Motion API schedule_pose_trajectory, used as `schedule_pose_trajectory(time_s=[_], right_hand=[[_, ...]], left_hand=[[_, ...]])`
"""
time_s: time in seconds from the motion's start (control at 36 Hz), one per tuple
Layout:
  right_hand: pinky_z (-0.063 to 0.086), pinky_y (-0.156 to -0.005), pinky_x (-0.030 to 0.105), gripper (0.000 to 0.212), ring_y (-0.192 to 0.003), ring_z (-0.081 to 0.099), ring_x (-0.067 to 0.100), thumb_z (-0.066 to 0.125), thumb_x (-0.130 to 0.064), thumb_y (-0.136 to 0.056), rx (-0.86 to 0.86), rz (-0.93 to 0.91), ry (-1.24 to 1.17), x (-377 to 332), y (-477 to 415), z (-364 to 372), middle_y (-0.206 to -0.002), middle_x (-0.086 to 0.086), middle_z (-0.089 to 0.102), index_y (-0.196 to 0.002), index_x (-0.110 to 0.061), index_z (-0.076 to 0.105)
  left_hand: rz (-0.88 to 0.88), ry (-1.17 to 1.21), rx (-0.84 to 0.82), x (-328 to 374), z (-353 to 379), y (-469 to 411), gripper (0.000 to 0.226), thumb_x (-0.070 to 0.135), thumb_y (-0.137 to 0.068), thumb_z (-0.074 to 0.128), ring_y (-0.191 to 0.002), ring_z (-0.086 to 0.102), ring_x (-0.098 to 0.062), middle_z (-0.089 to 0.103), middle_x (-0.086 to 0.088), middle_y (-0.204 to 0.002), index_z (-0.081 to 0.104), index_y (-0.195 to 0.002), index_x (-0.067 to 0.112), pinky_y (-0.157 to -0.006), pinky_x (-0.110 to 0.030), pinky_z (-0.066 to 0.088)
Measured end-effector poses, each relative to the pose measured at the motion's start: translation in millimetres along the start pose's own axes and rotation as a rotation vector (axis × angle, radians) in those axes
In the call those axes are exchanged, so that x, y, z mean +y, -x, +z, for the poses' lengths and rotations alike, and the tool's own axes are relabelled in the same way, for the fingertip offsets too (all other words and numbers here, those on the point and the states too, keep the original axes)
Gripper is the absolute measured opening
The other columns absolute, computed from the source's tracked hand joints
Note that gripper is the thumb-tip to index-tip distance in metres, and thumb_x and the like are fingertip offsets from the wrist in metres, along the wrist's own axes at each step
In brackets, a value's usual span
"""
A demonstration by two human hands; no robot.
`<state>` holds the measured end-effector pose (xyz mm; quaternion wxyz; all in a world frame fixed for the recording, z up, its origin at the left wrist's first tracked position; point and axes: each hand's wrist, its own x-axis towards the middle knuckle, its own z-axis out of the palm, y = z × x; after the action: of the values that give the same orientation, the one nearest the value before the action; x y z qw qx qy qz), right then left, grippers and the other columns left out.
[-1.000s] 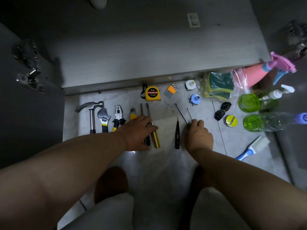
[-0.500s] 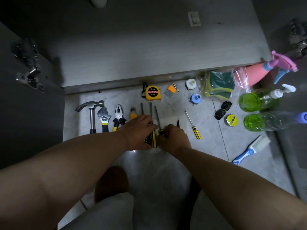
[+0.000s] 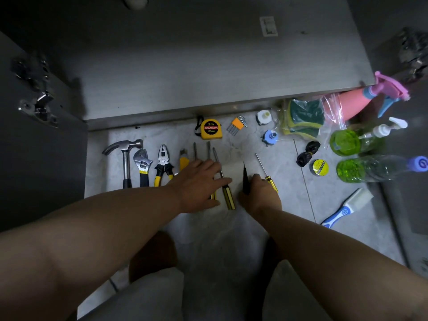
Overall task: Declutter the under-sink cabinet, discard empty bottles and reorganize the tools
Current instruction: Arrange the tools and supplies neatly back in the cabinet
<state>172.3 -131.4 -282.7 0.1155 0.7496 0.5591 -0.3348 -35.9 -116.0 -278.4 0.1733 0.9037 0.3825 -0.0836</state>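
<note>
Yellow-handled screwdrivers (image 3: 228,195): lying side by side on the floor (image 3: 220,239), tips toward the open cabinet (image 3: 208,66). They end a row of hammer (image 3: 126,158), wrench (image 3: 142,165), pliers (image 3: 163,165) and utility knife (image 3: 184,161).
Left hand (image 3: 199,181): fingers straight and close together, laid flat across the screwdriver handles.
Right hand (image 3: 259,192): fingers curled, pinching a black pointed tool (image 3: 245,179) just right of the row. A small yellow screwdriver (image 3: 269,179) lies against the hand's outer side.
Bottles: two green bottles (image 3: 354,142) lie well apart at the right, neither hand near them.
Step in hand: probably the tool reorganizing, with like tools being lined up.
Next move: likely to slide the black tool in parallel beside the last screwdriver, tip the same way, without knocking the aligned ones. The small screwdriver would follow.
</note>
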Motion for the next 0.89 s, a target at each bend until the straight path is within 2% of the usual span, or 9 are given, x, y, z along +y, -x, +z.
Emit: schedule_pose_trajectory(time_s=[0.06, 0.19, 0.28, 0.47, 0.56, 0.67, 0.72, 0.78, 0.89], right_hand=[[0.052, -0.085, 0.04, 0.034, -0.11, 0.061, 0.033, 0.058, -0.027, -0.093, 0.026, -0.021, -0.011, -6, 0, 3, -0.12, 0.011, 0.061, -0.124, -0.015, 0.052], [0.046, -0.073, 0.037, 0.024, -0.107, 0.061, 0.033, 0.051, -0.024, -0.098, 0.124, -0.016, 0.081, -12, -6, 0, -0.116, 0.011, 0.06, -0.12, -0.014, 0.05], [0.052, -0.079, 0.041, 0.025, -0.107, 0.061, 0.032, 0.052, -0.023, -0.097, 0.107, 0.011, 0.1, -4, -10, -6, -0.118, 0.011, 0.058, -0.121, -0.014, 0.049], [0.046, -0.07, 0.037, 0.035, -0.095, 0.059, 0.03, 0.062, -0.043, -0.091, 0.197, -0.056, 0.037, 22, -12, -12, -0.112, 0.007, 0.053, -0.112, -0.018, 0.049], [0.041, -0.065, 0.038, 0.033, -0.094, 0.057, 0.035, 0.06, -0.035, -0.091, 0.318, -0.004, -0.007, 24, -14, -14, -0.114, 0.009, 0.043, -0.111, -0.016, 0.042], [0.047, -0.079, 0.044, 0.049, -0.107, 0.057, 0.042, 0.069, -0.024, -0.086, 0.148, 0.143, -0.019, 26, -22, -17, -0.127, 0.015, 0.044, -0.125, -0.011, 0.042], [0.046, -0.086, 0.042, 0.042, -0.112, 0.057, 0.042, 0.065, -0.02, -0.09, 0.127, 0.175, -0.025, 28, -26, -19, -0.127, 0.017, 0.05, -0.126, -0.009, 0.047], [0.043, -0.082, 0.039, 0.032, -0.108, 0.058, 0.041, 0.06, -0.02, -0.093, 0.191, 0.156, -0.066, 26, -26, -20, -0.122, 0.017, 0.054, -0.12, -0.007, 0.049], [0.042, -0.071, 0.033, 0.015, -0.086, 0.058, 0.026, 0.057, -0.026, -0.096, 0.246, -0.061, -0.177, 9, -19, -20, -0.102, 0.008, 0.058, -0.103, -0.015, 0.052]], left_hand=[[0.017, -0.005, -0.032, 9, 2, -4, 0.072, 0.062, -0.091, 0.053, -0.135, 0.037, -0.027, 0.044, -0.007, -0.143, 0.034, -0.154, 0.034, -0.111, -0.044, 0.033], [-0.019, -0.068, -0.083, 26, 6, -8, 0.065, 0.052, -0.097, 0.049, -0.133, 0.037, -0.029, 0.045, -0.008, -0.141, 0.035, -0.155, 0.027, -0.109, -0.045, 0.029], [-0.057, -0.092, -0.105, 32, 7, -12, 0.065, 0.043, -0.098, 0.05, -0.135, 0.035, -0.031, 0.041, -0.012, -0.146, 0.035, -0.156, 0.019, -0.111, -0.046, 0.026], [-0.098, -0.144, -0.173, 43, 9, -24, 0.088, 0.048, -0.091, 0.063, -0.139, 0.031, -0.034, 0.027, -0.018, -0.155, 0.024, -0.157, 0.007, -0.113, -0.047, 0.028], [-0.12, -0.154, -0.197, 46, 10, -26, 0.094, 0.045, -0.089, 0.067, -0.139, 0.031, -0.035, 0.026, -0.019, -0.154, 0.017, -0.159, 0.005, -0.113, -0.048, 0.03], [-0.153, -0.133, -0.204, 46, 11, -28, 0.082, 0.024, -0.093, 0.06, -0.138, 0.032, -0.038, 0.028, -0.022, -0.154, 0.015, -0.159, 0.002, -0.111, -0.049, 0.031], [-0.182, -0.121, -0.206, 46, 10, -31, 0.077, 0.021, -0.094, 0.056, -0.137, 0.033, -0.038, 0.03, -0.022, -0.152, 0.018, -0.158, 0.002, -0.11, -0.047, 0.031], [-0.208, -0.097, -0.197, 46, 10, -33, 0.073, 0.022, -0.096, 0.053, -0.137, 0.033, -0.038, 0.03, -0.021, -0.152, 0.019, -0.158, 0.003, -0.108, -0.047, 0.03], [-0.201, -0.066, -0.157, 42, 9, -33, 0.079, 0.03, -0.094, 0.057, -0.136, 0.034, -0.035, 0.032, -0.017, -0.151, 0.018, -0.159, 0.009, -0.108, -0.045, 0.031]])
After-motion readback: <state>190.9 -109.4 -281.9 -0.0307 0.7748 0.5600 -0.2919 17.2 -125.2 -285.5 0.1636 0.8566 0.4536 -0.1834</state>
